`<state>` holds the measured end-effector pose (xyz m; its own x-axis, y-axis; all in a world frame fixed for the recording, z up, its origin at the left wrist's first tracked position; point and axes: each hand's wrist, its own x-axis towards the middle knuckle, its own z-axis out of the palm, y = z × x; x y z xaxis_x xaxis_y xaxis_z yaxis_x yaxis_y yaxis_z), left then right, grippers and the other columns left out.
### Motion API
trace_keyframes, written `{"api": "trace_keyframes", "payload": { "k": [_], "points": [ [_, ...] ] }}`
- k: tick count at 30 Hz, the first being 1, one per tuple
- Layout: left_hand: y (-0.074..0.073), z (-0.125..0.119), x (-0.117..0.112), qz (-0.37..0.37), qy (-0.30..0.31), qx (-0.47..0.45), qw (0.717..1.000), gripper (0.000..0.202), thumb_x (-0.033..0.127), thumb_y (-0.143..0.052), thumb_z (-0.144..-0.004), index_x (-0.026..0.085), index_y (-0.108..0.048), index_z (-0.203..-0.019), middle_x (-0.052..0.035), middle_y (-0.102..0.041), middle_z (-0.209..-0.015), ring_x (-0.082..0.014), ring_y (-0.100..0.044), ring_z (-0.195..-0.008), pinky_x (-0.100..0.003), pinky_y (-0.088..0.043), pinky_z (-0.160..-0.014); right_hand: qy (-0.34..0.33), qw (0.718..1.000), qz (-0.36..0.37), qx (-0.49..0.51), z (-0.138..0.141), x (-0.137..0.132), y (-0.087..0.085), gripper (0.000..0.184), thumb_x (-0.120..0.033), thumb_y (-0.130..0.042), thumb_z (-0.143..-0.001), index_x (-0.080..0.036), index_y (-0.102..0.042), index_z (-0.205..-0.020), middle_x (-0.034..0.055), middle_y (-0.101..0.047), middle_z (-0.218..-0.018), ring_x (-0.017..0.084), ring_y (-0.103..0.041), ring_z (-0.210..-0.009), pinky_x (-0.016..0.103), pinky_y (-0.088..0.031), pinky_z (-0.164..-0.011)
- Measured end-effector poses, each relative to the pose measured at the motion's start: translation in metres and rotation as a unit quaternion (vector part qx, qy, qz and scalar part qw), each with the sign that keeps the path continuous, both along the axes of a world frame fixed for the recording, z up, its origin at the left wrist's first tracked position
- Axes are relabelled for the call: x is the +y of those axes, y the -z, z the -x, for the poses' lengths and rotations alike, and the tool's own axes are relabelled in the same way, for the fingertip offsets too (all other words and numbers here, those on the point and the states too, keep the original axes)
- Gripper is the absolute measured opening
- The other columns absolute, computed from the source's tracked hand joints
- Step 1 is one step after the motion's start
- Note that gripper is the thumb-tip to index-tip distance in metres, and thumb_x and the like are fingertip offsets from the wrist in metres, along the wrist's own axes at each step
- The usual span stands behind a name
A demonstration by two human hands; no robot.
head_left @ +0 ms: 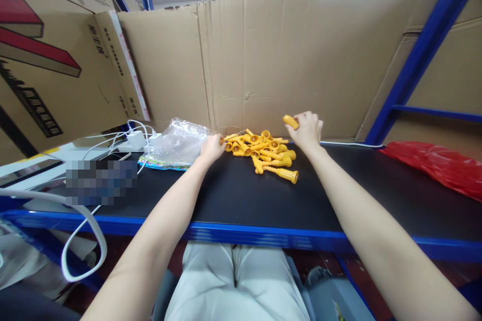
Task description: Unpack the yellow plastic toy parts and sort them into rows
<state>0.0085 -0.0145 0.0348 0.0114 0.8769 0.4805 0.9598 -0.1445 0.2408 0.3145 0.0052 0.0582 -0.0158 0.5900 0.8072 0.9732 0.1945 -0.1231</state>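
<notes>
A heap of yellow plastic pieces (259,146) lies on the black top of the desk (241,200), in front of the person and toward the back; several show round, hollow ends, while others have slim or twisted stems. One flared piece (285,174) lies at the heap's near edge, its wide open end pointing right. The right hand (308,133) is raised just beyond the right side of the heap, pinching a single yellow piece (290,121) that sticks out to the left of the fingers. The left hand (213,149) is at the heap's left end with its fingers curled in against the yellow parts; whether it grips one, I cannot tell. Just beside that hand, a crinkled clear plastic bag (181,141) lies over a colourful packet (165,165). Farther left are a white adapter (136,140) with thin cables and a pixelated patch hiding something on the desk. A thick white cable (37,194) loops over the front edge. Well to the right lies red plastic (433,165), near a slanting blue post (417,55). A cardboard sheet (301,60) stands behind everything, with a printed carton (48,60) at the upper left.
</notes>
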Motion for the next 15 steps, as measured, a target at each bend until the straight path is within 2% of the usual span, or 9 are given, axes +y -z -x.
{"api": "trace_keyframes", "payload": {
  "k": [2, 4, 6, 9, 12, 15],
  "points": [
    [0.001, 0.004, 0.003, 0.002, -0.016, -0.01, 1.0, 0.033, 0.024, -0.048, -0.081, 0.02, -0.066, -0.108, -0.0103, -0.07, -0.102, -0.0242, -0.063, -0.095, -0.031, -0.048, -0.077, 0.049, 0.996, 0.048, 0.05, -0.019, 0.01, 0.011, 0.031, -0.039, -0.05, -0.084, -0.013, -0.06, -0.098, 0.0198, -0.058, -0.109, 0.033, -0.047, -0.107, 0.048, -0.035, -0.087],
    [0.002, 0.006, 0.004, 0.006, -0.026, -0.015, 1.0, 0.033, 0.023, -0.048, -0.08, 0.02, -0.065, -0.109, -0.0105, -0.069, -0.102, -0.0247, -0.063, -0.095, -0.032, -0.048, -0.077, 0.092, 0.983, 0.125, 0.097, -0.037, 0.018, 0.025, 0.03, -0.041, -0.054, -0.081, -0.015, -0.062, -0.094, 0.0176, -0.061, -0.106, 0.032, -0.051, -0.105, 0.046, -0.038, -0.087],
    [0.002, 0.007, 0.004, 0.008, -0.031, -0.017, 0.999, 0.033, 0.023, -0.048, -0.081, 0.02, -0.064, -0.11, -0.0108, -0.069, -0.103, -0.0248, -0.063, -0.095, -0.032, -0.048, -0.077, 0.113, 0.959, 0.217, 0.142, -0.052, 0.024, 0.038, 0.03, -0.043, -0.06, -0.077, -0.017, -0.064, -0.09, 0.0146, -0.065, -0.1, 0.031, -0.056, -0.099, 0.043, -0.041, -0.084],
    [0.002, 0.008, 0.003, 0.01, -0.034, -0.02, 0.999, 0.032, 0.023, -0.047, -0.082, 0.021, -0.062, -0.11, -0.0107, -0.068, -0.103, -0.0242, -0.063, -0.095, -0.031, -0.047, -0.077, 0.12, 0.93, 0.295, 0.185, -0.069, 0.032, 0.055, 0.027, -0.044, -0.064, -0.073, -0.019, -0.064, -0.082, 0.0111, -0.067, -0.095, 0.027, -0.061, -0.093, 0.038, -0.045, -0.078],
    [0.003, 0.008, 0.004, 0.0, -0.036, -0.03, 0.999, 0.032, 0.021, -0.046, -0.083, 0.02, -0.059, -0.111, -0.0111, -0.068, -0.101, -0.0242, -0.063, -0.093, -0.032, -0.047, -0.077, 0.122, 0.924, 0.309, 0.189, -0.078, 0.039, 0.064, 0.022, -0.041, -0.069, -0.069, -0.021, -0.062, -0.072, 0.008, -0.067, -0.089, 0.026, -0.063, -0.09, 0.035, -0.046, -0.073],
    [0.004, 0.008, 0.006, -0.012, -0.043, -0.05, 0.998, 0.033, 0.018, -0.043, -0.083, 0.019, -0.056, -0.114, -0.012, -0.068, -0.097, -0.0241, -0.064, -0.092, -0.032, -0.047, -0.077, 0.113, 0.932, 0.291, 0.182, -0.079, 0.043, 0.066, 0.015, -0.036, -0.069, -0.07, -0.022, -0.062, -0.068, 0.0053, -0.067, -0.081, 0.025, -0.065, -0.085, 0.035, -0.048, -0.069]
  ]
}}
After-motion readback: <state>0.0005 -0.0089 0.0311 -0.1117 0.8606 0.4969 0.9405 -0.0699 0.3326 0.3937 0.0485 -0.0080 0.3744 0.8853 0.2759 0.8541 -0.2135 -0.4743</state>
